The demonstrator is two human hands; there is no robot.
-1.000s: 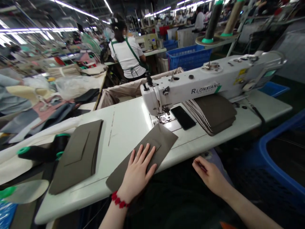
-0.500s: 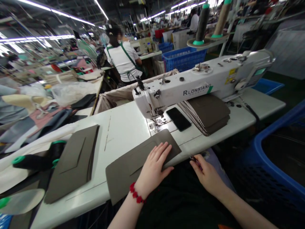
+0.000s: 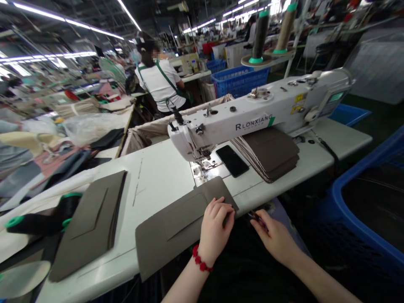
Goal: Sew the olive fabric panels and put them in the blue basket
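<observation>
A grey-brown fabric panel with a stitched pocket patch lies at the front of the sewing table, its near left corner overhanging the edge. My left hand, with a red bracelet at the wrist, rests on its right end. Thumb and forefinger are pinched beside the panel's near right corner; what is between them is too small to make out. Just off the table edge, my right hand is closed around small thread snips, mostly hidden in the fingers. The sewing machine stands behind the panel, its needle area close to the far edge.
A black phone lies by the needle plate, beside stacked brown panels under the machine arm. Another panel stack is at the left, near black thread cones. A blue basket stands right; a co-worker sits ahead.
My left hand has gone from lying flat on the panel to a pinch at its right corner. The right hand stays near the table edge with the snips. The view has shifted slightly.
</observation>
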